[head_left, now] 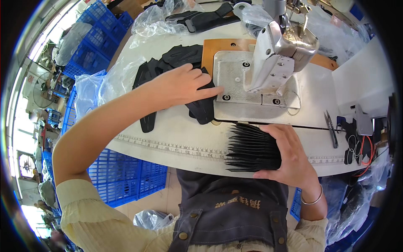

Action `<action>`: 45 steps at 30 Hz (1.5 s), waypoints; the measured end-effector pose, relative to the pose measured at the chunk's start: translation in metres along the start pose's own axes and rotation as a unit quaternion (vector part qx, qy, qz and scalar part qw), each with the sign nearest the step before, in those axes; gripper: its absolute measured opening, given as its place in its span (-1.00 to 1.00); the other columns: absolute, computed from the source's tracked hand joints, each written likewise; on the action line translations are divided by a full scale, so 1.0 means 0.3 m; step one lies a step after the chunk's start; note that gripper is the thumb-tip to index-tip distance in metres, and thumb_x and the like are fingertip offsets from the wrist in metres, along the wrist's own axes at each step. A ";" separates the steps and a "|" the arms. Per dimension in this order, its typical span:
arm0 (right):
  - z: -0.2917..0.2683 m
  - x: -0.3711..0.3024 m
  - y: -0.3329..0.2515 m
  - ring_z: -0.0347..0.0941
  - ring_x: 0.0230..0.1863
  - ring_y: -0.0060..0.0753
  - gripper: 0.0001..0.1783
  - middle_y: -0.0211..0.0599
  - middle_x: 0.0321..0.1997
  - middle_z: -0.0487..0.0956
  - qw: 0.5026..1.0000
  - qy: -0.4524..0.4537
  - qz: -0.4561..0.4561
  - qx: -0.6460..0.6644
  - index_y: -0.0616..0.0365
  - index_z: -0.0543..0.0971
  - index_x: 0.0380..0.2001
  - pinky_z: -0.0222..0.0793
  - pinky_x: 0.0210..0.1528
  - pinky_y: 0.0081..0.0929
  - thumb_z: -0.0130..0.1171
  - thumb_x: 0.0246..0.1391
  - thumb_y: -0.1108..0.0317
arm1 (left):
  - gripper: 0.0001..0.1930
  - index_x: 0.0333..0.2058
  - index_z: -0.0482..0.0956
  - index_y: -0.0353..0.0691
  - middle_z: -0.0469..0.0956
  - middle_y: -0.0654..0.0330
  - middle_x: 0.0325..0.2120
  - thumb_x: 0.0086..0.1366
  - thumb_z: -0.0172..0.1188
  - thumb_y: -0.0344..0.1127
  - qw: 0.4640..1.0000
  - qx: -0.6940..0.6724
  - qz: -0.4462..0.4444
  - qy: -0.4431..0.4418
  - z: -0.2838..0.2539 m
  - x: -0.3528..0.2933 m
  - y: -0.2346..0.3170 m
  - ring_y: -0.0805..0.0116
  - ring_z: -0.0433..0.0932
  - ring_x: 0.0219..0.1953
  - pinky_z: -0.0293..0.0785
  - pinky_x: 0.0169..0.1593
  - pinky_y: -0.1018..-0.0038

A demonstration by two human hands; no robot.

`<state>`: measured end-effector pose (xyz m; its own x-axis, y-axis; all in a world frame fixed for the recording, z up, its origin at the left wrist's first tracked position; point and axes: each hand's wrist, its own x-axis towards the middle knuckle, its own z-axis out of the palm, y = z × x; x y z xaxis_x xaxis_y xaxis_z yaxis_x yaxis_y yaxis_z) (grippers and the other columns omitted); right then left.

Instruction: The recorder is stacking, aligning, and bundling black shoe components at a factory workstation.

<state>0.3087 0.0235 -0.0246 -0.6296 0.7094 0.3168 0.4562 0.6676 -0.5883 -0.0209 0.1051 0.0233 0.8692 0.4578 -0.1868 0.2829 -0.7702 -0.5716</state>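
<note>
At six o'clock from the base plate (235, 94) of the sewing machine (275, 61), a fanned bundle of thin black pieces (254, 148) sits by the white table's (176, 133) near edge, gripped between the right hand's (294, 155) thumb and fingers; it looks light, bendable and apt to slide apart, so squeezing across both outer sides seems the surest hold. At nine o'clock from the plate, the left hand (184, 86) reaches over loose black cut pieces (202, 111), fingers partly curled, though whether it pinches one I cannot tell.
</note>
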 end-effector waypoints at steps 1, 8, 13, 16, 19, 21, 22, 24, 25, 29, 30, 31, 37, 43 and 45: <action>0.000 0.001 -0.003 0.37 0.07 0.00 0.02 -0.12 0.09 0.44 1.000 -0.004 0.001 0.000 0.14 0.37 0.20 0.29 0.15 -0.16 0.58 -0.39 0.06 | -0.57 0.06 0.42 -0.15 0.38 0.26 -0.26 0.16 0.11 -0.44 1.000 0.000 0.000 0.002 0.011 0.012 0.003 0.34 0.43 -0.13 0.34 -0.02 0.43; 0.005 -0.001 -0.001 0.36 0.08 -0.01 0.02 -0.13 0.12 0.42 1.000 -0.007 0.003 0.000 0.13 0.35 0.22 0.27 0.17 -0.17 0.56 -0.36 0.02 | -0.73 -0.10 0.47 -0.13 0.39 0.30 -0.20 0.19 0.14 -0.37 0.999 0.006 -0.025 0.043 0.059 0.039 0.022 0.47 0.48 -0.23 0.35 -0.22 0.55; 0.004 -0.007 0.007 0.36 0.13 0.02 0.04 -0.09 0.12 0.43 1.000 -0.011 0.007 -0.008 0.18 0.37 0.20 0.27 0.21 -0.16 0.55 -0.35 -0.08 | -0.58 -0.07 0.43 -0.12 0.39 0.25 -0.16 0.08 0.32 -0.25 0.997 -0.016 -0.066 -0.029 0.020 0.023 0.037 0.40 0.47 -0.21 0.36 -0.19 0.50; 0.004 -0.005 0.007 0.36 0.13 0.03 0.03 -0.08 0.12 0.43 1.000 -0.009 0.005 -0.007 0.18 0.38 0.19 0.27 0.21 -0.16 0.54 -0.33 -0.10 | -0.31 0.01 0.37 -0.20 0.35 0.19 -0.16 -0.11 0.50 -0.22 0.984 -0.112 -0.103 -0.088 -0.024 0.016 0.058 0.27 0.43 -0.10 0.34 -0.03 0.38; 0.000 -0.003 0.001 0.35 0.10 0.01 -0.02 -0.11 0.12 0.42 1.000 -0.005 0.000 -0.003 0.14 0.36 0.20 0.27 0.18 -0.17 0.53 -0.30 -0.03 | -0.25 0.03 0.37 -0.20 0.36 0.16 -0.21 -0.18 0.52 -0.23 0.981 -0.164 -0.095 -0.048 -0.007 -0.009 0.075 0.21 0.43 -0.13 0.36 -0.04 0.37; -0.004 -0.002 -0.003 0.35 0.10 0.01 -0.02 -0.11 0.12 0.42 1.000 -0.007 0.001 -0.005 0.14 0.36 0.21 0.27 0.19 -0.18 0.53 -0.30 -0.02 | -0.24 0.05 0.37 -0.18 0.38 0.15 -0.22 -0.18 0.52 -0.24 0.973 -0.209 -0.101 -0.012 0.012 -0.035 0.084 0.22 0.45 -0.15 0.40 -0.08 0.36; -0.006 0.000 -0.006 0.35 0.10 0.01 -0.01 -0.12 0.11 0.43 1.000 -0.015 0.004 0.000 0.14 0.35 0.21 0.27 0.19 -0.17 0.54 -0.30 0.00 | -0.23 0.07 0.37 -0.16 0.39 0.14 -0.22 -0.18 0.52 -0.25 0.961 -0.253 -0.107 0.021 0.015 -0.042 0.088 0.23 0.47 -0.18 0.44 -0.12 0.35; -0.008 0.002 -0.003 0.35 0.10 0.01 -0.01 -0.12 0.11 0.43 1.000 -0.020 0.012 0.002 0.13 0.34 0.22 0.26 0.19 -0.17 0.54 -0.30 0.01 | -0.22 0.07 0.36 -0.16 0.38 0.13 -0.21 -0.18 0.51 -0.25 0.957 -0.256 -0.136 0.004 -0.026 -0.056 0.108 0.19 0.47 -0.18 0.47 -0.12 0.31; -0.005 0.003 0.001 0.35 0.11 0.00 0.00 -0.13 0.11 0.43 1.000 -0.023 0.011 0.003 0.13 0.33 0.22 0.26 0.19 -0.17 0.55 -0.31 0.03 | -0.21 0.08 0.35 -0.15 0.37 0.11 -0.20 -0.18 0.51 -0.25 0.951 -0.258 -0.167 -0.017 -0.047 -0.062 0.122 0.15 0.47 -0.18 0.49 -0.13 0.28; -0.002 0.004 0.004 0.35 0.11 0.00 0.00 -0.14 0.10 0.43 1.000 -0.027 0.006 0.007 0.13 0.33 0.22 0.26 0.19 -0.16 0.56 -0.32 0.07 | -0.19 0.08 0.34 -0.14 0.35 0.09 -0.17 -0.21 0.53 -0.27 0.948 -0.245 -0.203 0.025 -0.049 -0.096 0.197 0.12 0.46 -0.19 0.51 -0.17 0.29; -0.002 0.006 0.003 0.35 0.11 0.00 0.00 -0.14 0.10 0.43 1.000 -0.028 0.006 0.007 0.13 0.33 0.22 0.26 0.19 -0.16 0.56 -0.32 0.07 | -0.18 0.08 0.34 -0.14 0.34 0.08 -0.16 -0.23 0.53 -0.27 0.938 -0.255 -0.225 0.067 -0.029 -0.105 0.222 0.12 0.46 -0.19 0.52 -0.20 0.30; -0.004 0.007 0.002 0.35 0.10 0.00 0.00 -0.14 0.10 0.43 1.000 -0.028 0.006 0.009 0.13 0.33 0.22 0.26 0.19 -0.16 0.57 -0.33 0.08 | -0.17 0.07 0.34 -0.14 0.32 0.07 -0.14 -0.25 0.54 -0.28 0.926 -0.265 -0.247 0.109 -0.016 -0.112 0.243 0.11 0.46 -0.20 0.53 -0.23 0.31; -0.010 0.001 -0.001 0.35 0.09 -0.02 0.02 -0.15 0.08 0.44 0.999 -0.028 0.014 0.010 0.12 0.33 0.22 0.26 0.18 -0.17 0.58 -0.36 0.12 | -0.22 0.11 0.44 0.02 0.32 0.13 -0.28 -0.21 0.50 -0.33 0.918 -0.220 -0.283 0.173 -0.070 -0.122 0.296 0.18 0.44 -0.26 0.46 -0.42 0.39; -0.005 0.012 -0.002 0.36 0.07 0.00 0.02 -0.15 0.06 0.44 0.999 -0.023 0.018 0.012 0.10 0.31 0.24 0.27 0.16 -0.16 0.57 -0.36 0.19 | -0.64 -0.01 0.56 0.22 0.58 0.09 -0.12 0.21 0.31 -0.23 0.925 -0.053 -0.153 0.343 -0.243 -0.017 0.470 0.36 0.54 -0.36 0.48 -0.43 0.65; 0.001 0.011 0.004 0.36 0.07 0.01 -0.01 -0.15 0.06 0.44 1.000 -0.023 0.011 0.014 0.09 0.30 0.24 0.27 0.16 -0.15 0.55 -0.33 0.25 | -0.65 0.03 0.56 0.19 0.57 0.12 -0.10 0.25 0.24 -0.23 0.935 -0.053 -0.156 0.314 -0.249 0.062 0.549 0.42 0.48 -0.39 0.37 -0.48 0.68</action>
<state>0.3068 0.0265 -0.0245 -0.6475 0.7128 0.2696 0.4534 0.6447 -0.6154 0.0722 -0.0464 -0.0147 0.7945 0.3428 0.5013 0.5728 -0.6973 -0.4309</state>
